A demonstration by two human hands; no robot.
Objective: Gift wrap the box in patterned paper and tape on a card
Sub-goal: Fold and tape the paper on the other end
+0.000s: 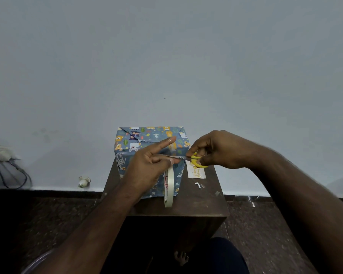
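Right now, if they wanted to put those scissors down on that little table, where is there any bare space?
The barest patch of the table is its front right corner, bordered by the tape roll, the paper scraps and the front edge. A narrower strip runs along the front, before the wrapped box. The box fills the left and back; the card takes the back right.

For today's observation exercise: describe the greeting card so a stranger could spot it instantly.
Find the dark wooden table. Right of the wrapped box, below the yellow-handled scissors, lies the card: pale, flat, with gold script, unlike the tiny paper scraps nearby.

Card [196, 172] on table [202, 204] (R of box [147, 139])
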